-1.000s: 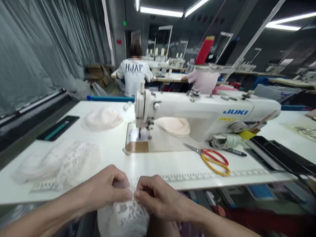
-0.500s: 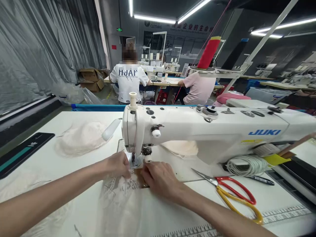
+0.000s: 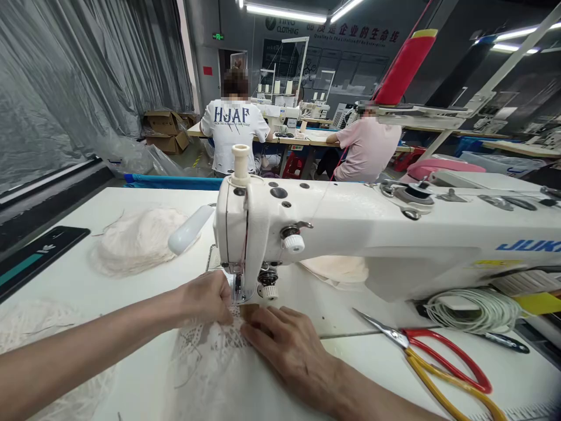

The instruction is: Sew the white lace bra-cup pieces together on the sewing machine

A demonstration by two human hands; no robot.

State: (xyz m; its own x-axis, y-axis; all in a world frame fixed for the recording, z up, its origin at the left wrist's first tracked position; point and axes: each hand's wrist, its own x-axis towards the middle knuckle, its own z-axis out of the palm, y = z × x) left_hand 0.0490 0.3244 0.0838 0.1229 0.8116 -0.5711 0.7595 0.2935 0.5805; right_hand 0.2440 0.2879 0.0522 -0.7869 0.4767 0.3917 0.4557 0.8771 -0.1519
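In the head view, a piece of white lace fabric hangs toward me from beneath the presser foot of a white sewing machine. My left hand is closed on the lace's left side, close beside the foot. Palm down, my right hand has its bent fingers together on the lace's right edge; its thumb is hidden. A small brown piece shows just beyond the right fingertips. The needle tip is too small to make out.
Scissors with red and yellow handles lie right of my right hand, near a coil of pale cord. Stacked lace pieces, a white-handled tool and a phone-like dark slab lie left. Two people sit at machines beyond.
My right hand has slid slightly toward me and flattened, its fingers now lying more over the lace. The left hand keeps its hold. The camera view has shifted, moving the machine's right end outward.
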